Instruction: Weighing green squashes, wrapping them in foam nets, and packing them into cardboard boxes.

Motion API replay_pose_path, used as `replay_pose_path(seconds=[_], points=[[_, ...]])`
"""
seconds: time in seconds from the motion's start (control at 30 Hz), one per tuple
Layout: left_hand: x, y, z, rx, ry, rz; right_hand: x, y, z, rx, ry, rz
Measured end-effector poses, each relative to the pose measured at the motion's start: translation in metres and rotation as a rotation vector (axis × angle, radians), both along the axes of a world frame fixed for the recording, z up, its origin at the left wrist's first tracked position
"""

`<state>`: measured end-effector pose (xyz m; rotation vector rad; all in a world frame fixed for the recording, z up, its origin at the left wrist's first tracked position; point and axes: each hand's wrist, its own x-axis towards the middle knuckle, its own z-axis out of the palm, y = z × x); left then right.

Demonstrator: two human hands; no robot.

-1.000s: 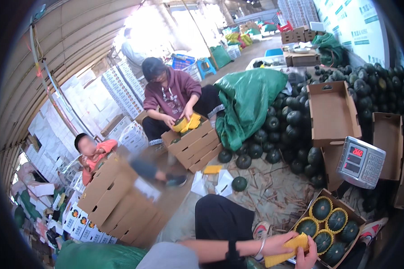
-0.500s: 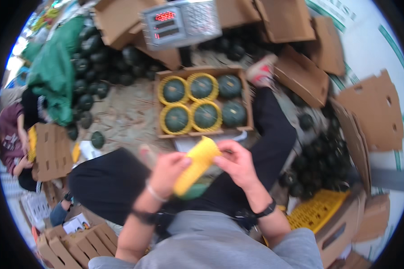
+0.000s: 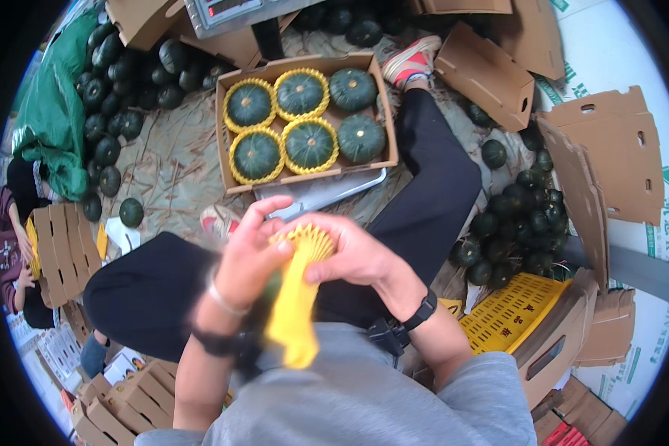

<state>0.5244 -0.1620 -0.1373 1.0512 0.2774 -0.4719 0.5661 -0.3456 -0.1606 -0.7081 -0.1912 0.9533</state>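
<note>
Yellow foam net (image 3: pixel 294 308) hangs between the person's two hands, above the lap, its gathered, scalloped upper end fanned out and its lower part drooping toward the near side. The right hand (image 3: pixel 360 253) comes in from the right, back up, its fingers (image 3: pixel 321 270) closed, the thumb pressing the net from the near side and the others folded around its far edge. The left hand (image 3: pixel 249 256) meets it from the left, with the thumb at the scalloped rim and the index finger stretched out and raised, apart from the thumb; how firmly it grips I cannot tell. Both elbows are bent, the forearms slanting inward; the left one is blurred.

Just beyond the hands, a cardboard box (image 3: pixel 308 176) holds six dark green squashes (image 3: pixel 311 145): the four at left and middle sit in yellow nets, the two at right are bare. A silver tray (image 3: pixel 338 193) shows along the box's near side. The person's black-trousered legs (image 3: pixel 438 182) spread on either side.

Farther left lie a loose squash (image 3: pixel 131 212), a heap of squashes and a green sheet (image 3: pixel 52 119). To the right are another squash heap (image 3: pixel 520 223), a yellow crate (image 3: pixel 516 312) and flattened cardboard (image 3: pixel 613 156).
</note>
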Motion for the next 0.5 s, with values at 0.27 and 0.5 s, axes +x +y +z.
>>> replay_pose_path(seconds=[0.27, 0.5], points=[[0.010, 0.009, 0.004, -0.169, 0.010, -0.025, 0.010, 0.003, -0.020, -0.084, 0.182, -0.056], [0.017, 0.011, -0.018, 1.335, -0.590, 0.054, 0.022, -0.009, -0.044, -0.608, -0.419, -0.148]])
